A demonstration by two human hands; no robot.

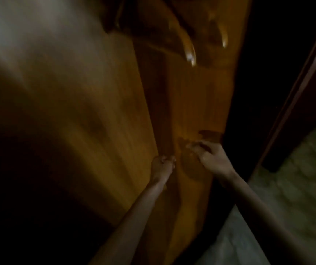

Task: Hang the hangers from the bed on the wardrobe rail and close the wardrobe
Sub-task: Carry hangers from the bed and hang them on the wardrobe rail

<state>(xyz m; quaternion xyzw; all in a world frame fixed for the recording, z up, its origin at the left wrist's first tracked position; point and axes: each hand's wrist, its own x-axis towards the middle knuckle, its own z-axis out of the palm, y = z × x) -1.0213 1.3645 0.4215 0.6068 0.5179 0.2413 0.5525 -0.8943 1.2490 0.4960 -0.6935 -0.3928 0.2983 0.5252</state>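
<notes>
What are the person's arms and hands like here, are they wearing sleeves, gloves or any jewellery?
Both forearms are bare right up to the bottom edge of the picture: no sleeves show. The left hand and the right hand are bare too, with no gloves. No watch, bracelet or ring can be made out, though the picture is dim and blurred, so something small on the fingers could go unseen.

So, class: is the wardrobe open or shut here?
Cannot tell for certain: the wooden wardrobe doors look nearly together, both hands at their meeting edge, but the picture is dark and blurred.
</notes>
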